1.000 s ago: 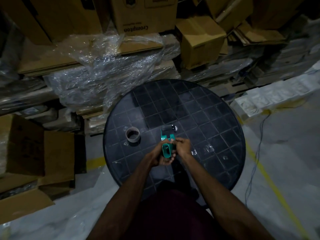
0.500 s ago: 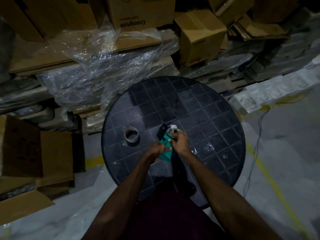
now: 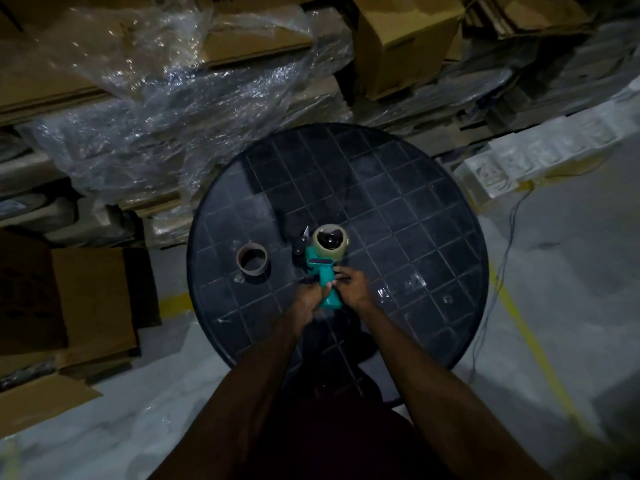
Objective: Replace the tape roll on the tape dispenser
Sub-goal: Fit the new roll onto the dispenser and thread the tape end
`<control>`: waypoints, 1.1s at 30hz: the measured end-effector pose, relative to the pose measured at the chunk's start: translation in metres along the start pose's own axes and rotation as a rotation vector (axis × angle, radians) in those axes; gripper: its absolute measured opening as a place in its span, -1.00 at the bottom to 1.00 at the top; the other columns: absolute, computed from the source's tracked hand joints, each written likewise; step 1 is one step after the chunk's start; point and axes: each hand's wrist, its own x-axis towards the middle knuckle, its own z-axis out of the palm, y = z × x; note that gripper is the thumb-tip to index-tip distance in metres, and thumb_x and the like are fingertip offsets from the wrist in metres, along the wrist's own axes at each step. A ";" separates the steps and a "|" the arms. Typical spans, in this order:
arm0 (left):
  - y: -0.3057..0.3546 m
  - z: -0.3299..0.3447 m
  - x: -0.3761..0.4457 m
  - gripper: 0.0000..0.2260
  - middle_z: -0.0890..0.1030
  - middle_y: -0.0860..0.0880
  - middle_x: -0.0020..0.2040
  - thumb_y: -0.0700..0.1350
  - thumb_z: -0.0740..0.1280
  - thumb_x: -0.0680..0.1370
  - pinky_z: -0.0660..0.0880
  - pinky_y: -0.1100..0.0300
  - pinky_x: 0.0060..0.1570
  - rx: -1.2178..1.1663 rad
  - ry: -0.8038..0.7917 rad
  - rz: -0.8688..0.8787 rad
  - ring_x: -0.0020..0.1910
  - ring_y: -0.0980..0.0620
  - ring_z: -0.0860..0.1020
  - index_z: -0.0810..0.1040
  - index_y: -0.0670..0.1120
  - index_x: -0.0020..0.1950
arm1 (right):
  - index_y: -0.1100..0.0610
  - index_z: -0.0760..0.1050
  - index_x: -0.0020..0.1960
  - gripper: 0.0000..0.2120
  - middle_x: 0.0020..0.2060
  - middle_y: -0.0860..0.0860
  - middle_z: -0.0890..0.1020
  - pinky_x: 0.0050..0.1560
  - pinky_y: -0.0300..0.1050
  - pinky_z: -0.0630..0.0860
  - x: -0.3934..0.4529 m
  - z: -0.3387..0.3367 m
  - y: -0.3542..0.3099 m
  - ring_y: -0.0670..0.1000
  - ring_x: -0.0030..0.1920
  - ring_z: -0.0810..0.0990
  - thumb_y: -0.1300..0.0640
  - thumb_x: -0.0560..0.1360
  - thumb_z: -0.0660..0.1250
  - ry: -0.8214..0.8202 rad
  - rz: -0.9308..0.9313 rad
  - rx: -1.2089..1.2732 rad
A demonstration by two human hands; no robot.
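A teal tape dispenser point(image 3: 323, 275) lies on the round black table point(image 3: 415, 220) with its handle toward me. A pale tape roll point(image 3: 330, 240) sits on its hub at the far end, and the metal blade pokes out to the left of the roll. My left hand point(image 3: 308, 299) wraps the handle from the left. My right hand point(image 3: 353, 287) pinches the handle from the right with its fingertips. A brown cardboard tape core point(image 3: 252, 259) stands on the table to the left of the dispenser, apart from both hands.
Cardboard boxes point(image 3: 398, 39) and crumpled clear plastic wrap point(image 3: 166, 109) pile up behind the table. Flattened cartons point(image 3: 69, 303) lie on the floor at left. A cable point(image 3: 498, 271) and a yellow floor line point(image 3: 540, 355) run along the right side.
The dispenser has swung so that its head with the tape roll now points away from me and shows fully. My right hand slid from the head down to the handle.
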 end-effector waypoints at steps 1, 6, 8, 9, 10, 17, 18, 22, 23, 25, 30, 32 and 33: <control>-0.002 -0.002 0.003 -0.77 0.60 -0.10 -0.02 -0.12 0.38 0.58 0.58 0.23 -0.33 0.030 0.024 -0.006 -0.07 0.01 0.59 0.57 -0.21 0.18 | 0.35 0.56 0.18 -0.65 -0.08 0.15 0.61 -0.19 -0.43 0.49 0.003 0.002 0.003 0.03 -0.10 0.57 0.47 0.41 0.33 -0.028 0.007 -0.008; -0.006 -0.009 0.012 -0.72 0.64 -0.13 0.05 -0.18 0.42 0.54 0.58 0.30 -0.23 0.165 0.085 0.007 -0.06 -0.04 0.56 0.60 -0.28 0.21 | 0.35 0.57 0.14 -0.68 -0.03 0.14 0.63 -0.03 -0.29 0.54 0.016 0.015 0.018 -0.05 -0.16 0.57 0.50 0.40 0.32 -0.036 0.021 0.011; -0.010 -0.012 0.019 -0.75 0.67 -0.24 0.12 -0.24 0.43 0.50 0.58 0.10 -0.05 0.166 0.112 -0.002 -0.07 -0.04 0.58 0.63 -0.27 0.16 | 0.34 0.58 0.14 -0.69 -0.03 0.11 0.63 -0.05 -0.30 0.56 0.019 0.021 0.025 -0.02 -0.14 0.58 0.47 0.41 0.33 -0.052 0.037 -0.024; -0.011 -0.013 0.021 -0.76 0.66 -0.28 0.13 -0.27 0.41 0.49 0.57 0.01 0.01 0.170 0.108 -0.013 -0.07 -0.05 0.58 0.63 -0.27 0.15 | 0.31 0.59 0.13 -0.69 -0.02 0.13 0.65 0.01 -0.20 0.59 0.018 0.023 0.028 0.02 -0.11 0.59 0.45 0.40 0.35 -0.055 0.047 -0.034; -0.012 -0.015 0.023 -0.76 0.65 -0.29 0.13 -0.31 0.37 0.49 0.56 -0.04 0.04 0.178 0.096 -0.030 -0.07 -0.06 0.57 0.62 -0.28 0.15 | 0.29 0.60 0.12 -0.69 -0.01 0.17 0.67 0.07 -0.05 0.60 0.018 0.026 0.030 0.05 -0.09 0.59 0.43 0.40 0.36 -0.048 0.058 -0.030; -0.010 -0.015 0.022 -0.74 0.65 -0.26 0.10 -0.24 0.37 0.49 0.58 -0.11 0.11 0.245 0.032 -0.029 0.03 -0.20 0.64 0.60 -0.28 0.16 | 0.15 0.64 0.09 -0.67 0.03 0.15 0.69 0.16 0.11 0.58 0.030 0.036 0.058 0.16 0.03 0.65 0.33 0.35 0.37 -0.056 0.101 -0.022; -0.014 -0.016 0.027 -0.74 0.66 -0.26 0.09 -0.23 0.39 0.48 0.59 -0.13 0.12 0.256 0.038 -0.025 0.03 -0.21 0.65 0.61 -0.28 0.15 | 0.13 0.64 0.09 -0.66 0.03 0.15 0.69 0.15 0.13 0.59 0.032 0.036 0.063 0.17 0.02 0.66 0.31 0.34 0.37 -0.058 0.106 -0.015; -0.022 -0.021 0.032 -0.88 0.66 -0.26 -0.11 -0.27 0.32 0.41 0.58 -0.10 -0.09 0.353 0.076 0.031 -0.15 -0.20 0.64 0.64 -0.21 -0.11 | 0.22 0.61 0.11 -0.72 0.02 0.19 0.68 0.11 0.06 0.59 0.011 0.027 0.035 0.09 -0.07 0.61 0.38 0.41 0.36 -0.066 0.091 0.036; -0.031 -0.025 0.042 -0.92 0.63 -0.24 -0.21 -0.24 0.33 0.37 0.55 -0.14 -0.16 0.351 0.065 0.031 -0.24 -0.16 0.60 0.62 -0.18 -0.22 | 0.26 0.60 0.12 -0.72 0.01 0.17 0.67 0.09 0.01 0.58 0.006 0.024 0.029 0.07 -0.07 0.59 0.40 0.43 0.35 -0.059 0.075 0.037; -0.042 -0.032 0.052 -0.85 0.61 -0.21 -0.31 -0.13 0.35 0.25 0.57 -0.23 -0.15 0.339 0.051 0.064 -0.32 -0.12 0.57 0.60 -0.20 -0.30 | 0.31 0.59 0.13 -0.73 0.00 0.15 0.65 0.05 -0.12 0.52 -0.002 0.019 0.021 0.04 -0.06 0.57 0.41 0.44 0.34 -0.048 0.038 0.022; 0.009 -0.029 -0.039 -0.67 0.64 -0.21 -0.11 -0.09 0.21 0.35 0.51 0.06 -0.06 0.439 0.085 0.162 -0.10 -0.06 0.58 0.66 -0.27 -0.13 | 0.22 0.62 0.12 -0.75 0.03 0.14 0.69 0.08 -0.19 0.51 -0.017 0.011 0.014 0.07 0.02 0.64 0.31 0.44 0.38 -0.022 -0.010 -0.029; 0.012 -0.030 -0.054 -0.74 0.60 -0.18 -0.19 -0.10 0.21 0.32 0.47 0.11 -0.17 0.438 0.105 0.212 -0.18 -0.03 0.53 0.63 -0.20 -0.20 | 0.21 0.63 0.09 -0.77 0.01 0.15 0.70 0.06 -0.18 0.51 -0.023 0.010 0.012 0.10 0.03 0.65 0.31 0.44 0.38 -0.012 -0.021 -0.045; 0.010 -0.032 -0.052 -0.72 0.61 -0.18 -0.20 -0.07 0.21 0.29 0.49 0.08 -0.15 0.444 0.110 0.237 -0.18 -0.03 0.54 0.63 -0.21 -0.21 | 0.21 0.63 0.09 -0.77 0.01 0.15 0.69 0.06 -0.17 0.51 -0.025 0.010 0.013 0.12 0.03 0.65 0.31 0.44 0.38 -0.014 -0.030 -0.057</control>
